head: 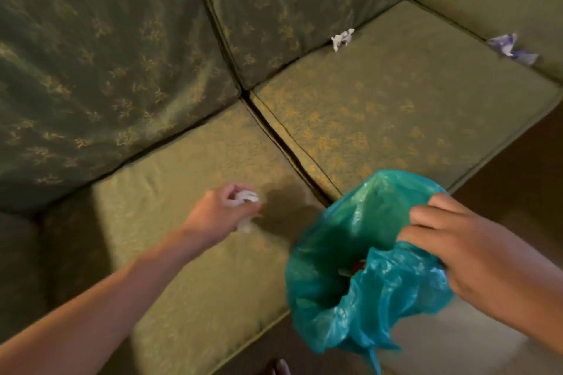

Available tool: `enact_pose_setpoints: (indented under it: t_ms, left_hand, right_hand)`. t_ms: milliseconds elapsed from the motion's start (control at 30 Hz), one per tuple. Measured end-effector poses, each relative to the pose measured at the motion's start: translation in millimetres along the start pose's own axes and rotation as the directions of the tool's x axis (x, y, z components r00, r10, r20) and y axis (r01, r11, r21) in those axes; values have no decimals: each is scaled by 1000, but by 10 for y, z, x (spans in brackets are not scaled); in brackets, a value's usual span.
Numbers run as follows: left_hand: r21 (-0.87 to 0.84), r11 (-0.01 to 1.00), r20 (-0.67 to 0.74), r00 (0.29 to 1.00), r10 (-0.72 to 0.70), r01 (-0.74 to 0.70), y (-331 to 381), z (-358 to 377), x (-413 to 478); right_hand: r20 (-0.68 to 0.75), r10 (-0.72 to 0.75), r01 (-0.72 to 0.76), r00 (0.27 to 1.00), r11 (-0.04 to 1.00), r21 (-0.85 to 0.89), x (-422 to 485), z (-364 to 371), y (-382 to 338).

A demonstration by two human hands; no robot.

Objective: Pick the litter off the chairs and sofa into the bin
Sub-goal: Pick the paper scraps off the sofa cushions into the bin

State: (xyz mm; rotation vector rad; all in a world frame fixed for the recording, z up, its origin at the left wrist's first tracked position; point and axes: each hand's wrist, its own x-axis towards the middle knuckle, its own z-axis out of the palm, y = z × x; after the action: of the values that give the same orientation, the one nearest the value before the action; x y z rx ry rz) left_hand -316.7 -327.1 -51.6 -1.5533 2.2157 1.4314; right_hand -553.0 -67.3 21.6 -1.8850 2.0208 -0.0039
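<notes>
Teal bag (350,259) held agape by right hand (475,250) pinching its rim, presumably to receive white paper (245,198) clenched in left hand (222,210) above sofa (198,253); more scraps (342,39) remaining on farther cushions.

Olive-green sofa (396,106), leaf-patterned fabric, darker back cushions (106,55), seat cushions split by deep seams. Brown floor (524,167) at right. Dim, warm light; shadowed left corner.
</notes>
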Motion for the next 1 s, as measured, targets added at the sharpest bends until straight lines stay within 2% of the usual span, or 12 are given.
enact_pose_setpoints:
  t_ms: [133,267,333,433,500,567,633,733,867,933,1000]
  left_hand:
    - [67,982,124,978,169,-178,625,709,-458]
    - [30,983,322,933,161,-180,1251,1249,-774]
    - [24,978,402,898,180,-207,1625,1502,-894]
    - [83,940,586,779,221,-330,2257,1843,-1170]
    - [221,861,674,710,205,-458,2600,2104,-1310]
    - [400,703,639,729,246,-588,2836,2427,-1301]
    - [438,627,556,742,373,-644,3068,2749,-1220]
    - [288,663,459,707,538,-691,3529,3184,-1081]
    - [263,610,361,662,656,-748,4079,3658,-1005]
    - [225,625,325,663,675,-747,4258,3810,-974]
    - [139,675,329,677,658,-724,4373,3891,-925]
  right_hand:
    - [-26,2,0,1000,998,61,-342,-12,101]
    - [33,35,-38,999,993,115,-821,174,430]
    - [0,87,-86,996,986,141,-1105,226,711]
    - [-99,204,-180,974,961,210,-1508,81,1146]
    - [-133,286,-248,949,937,245,-1787,-104,1438]
    - [-176,311,-263,934,932,249,-2037,-248,1754]
    - [-214,321,-274,923,935,225,-2231,-392,2074]
    - [-271,385,-358,882,923,144,-2482,-655,2530]
    - [-232,489,-506,841,862,-15,-2671,-865,3017]
    - [-204,493,-509,846,860,-32,-2642,-888,3166]
    - [-237,460,-469,856,883,21,-2583,-851,3320]
